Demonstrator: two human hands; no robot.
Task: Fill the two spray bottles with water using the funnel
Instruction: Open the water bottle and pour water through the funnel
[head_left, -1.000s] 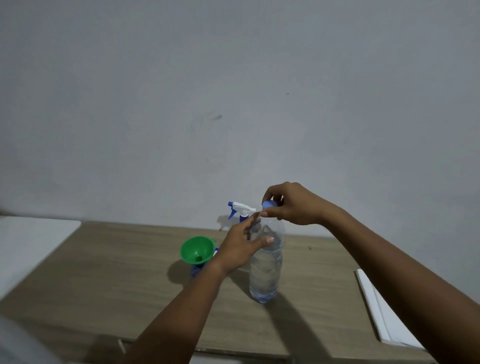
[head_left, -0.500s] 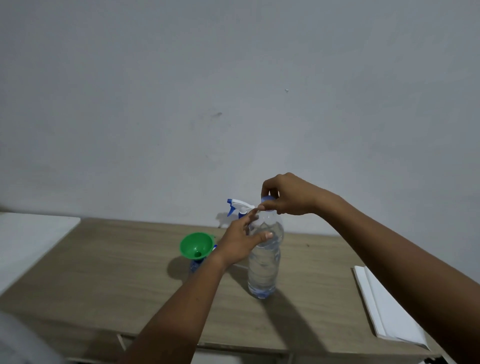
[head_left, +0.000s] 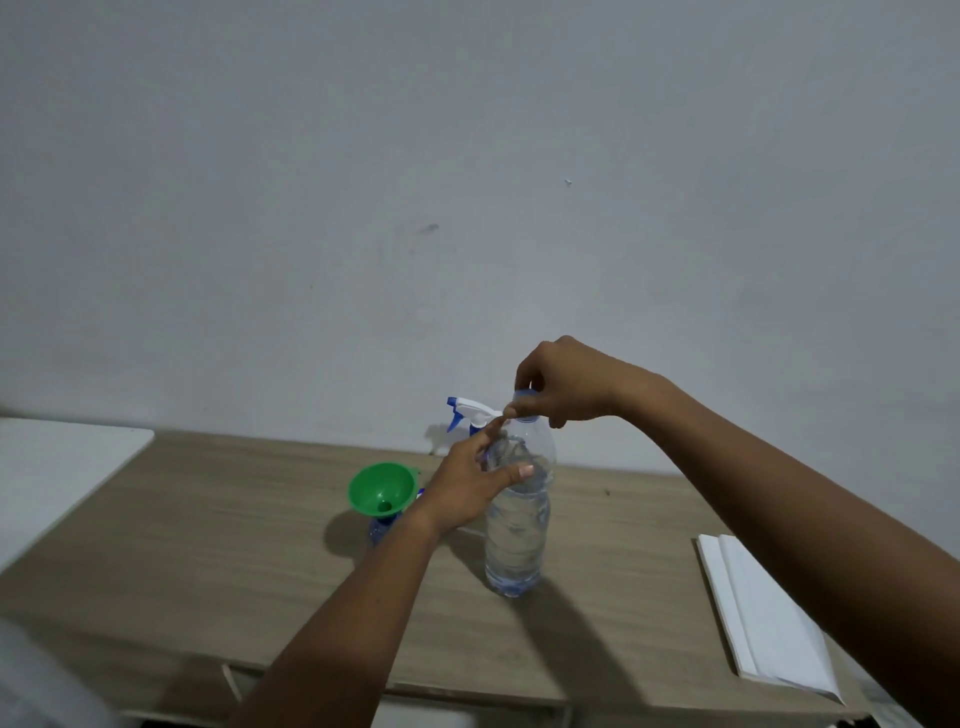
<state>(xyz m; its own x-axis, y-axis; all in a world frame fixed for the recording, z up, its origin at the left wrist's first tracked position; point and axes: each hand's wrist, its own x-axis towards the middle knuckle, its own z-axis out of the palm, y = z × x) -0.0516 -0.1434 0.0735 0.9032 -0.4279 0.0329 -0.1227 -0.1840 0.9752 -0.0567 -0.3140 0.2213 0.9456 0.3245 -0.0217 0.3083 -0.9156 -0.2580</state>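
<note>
Pinching the cap (head_left: 523, 401), right hand (head_left: 566, 382) fingers; left hand (head_left: 467, 491) grips the water bottle (head_left: 517, 540) mid-table.

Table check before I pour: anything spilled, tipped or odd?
Nothing stands out. The table looks dry, the water bottle stands upright under both hands, and the funnel sits in a spray bottle's neck, slightly tilted.
</note>
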